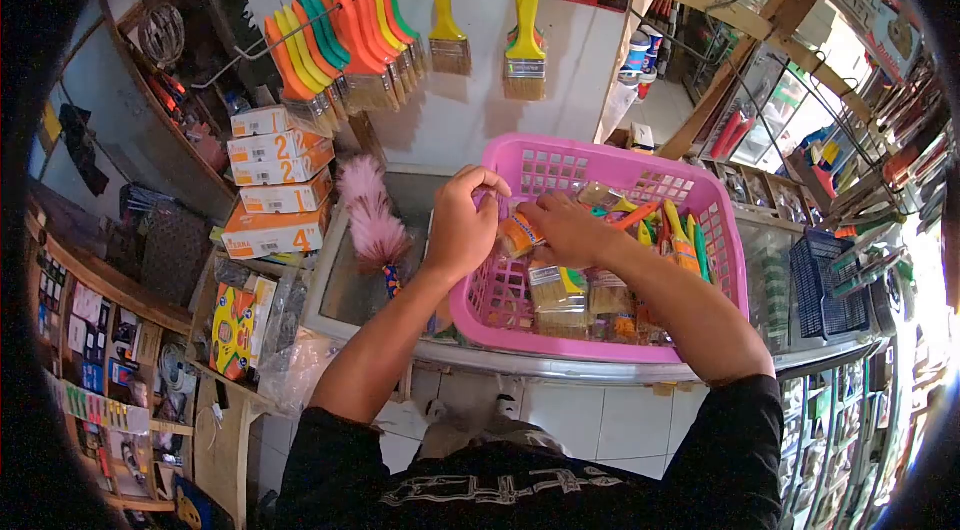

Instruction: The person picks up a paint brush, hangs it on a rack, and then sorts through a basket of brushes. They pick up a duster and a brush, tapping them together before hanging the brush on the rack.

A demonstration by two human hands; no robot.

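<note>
A pink plastic basket (590,343) on the glass counter holds several paintbrushes, some in clear wrappers. Over its left rim, my left hand (466,220) is closed with fingers curled and pinched; whatever they hold, if anything, is hidden. Beside it, inside the basket, my right hand (572,229) is closed on a wrapped paintbrush (519,236) with an orange label, its fingers covering part of it. Just below lies a wide wrapped paintbrush (558,298), bristles toward me. Yellow and green brush handles (686,240) fill the basket's right side.
Coloured paintbrushes (350,35) hang from hooks above the counter. Orange-and-white boxes (278,230) are stacked at the left, near a pink feather duster (372,210). A dark blue basket (830,285) stands at the right. The glass counter (342,280) runs under the pink basket.
</note>
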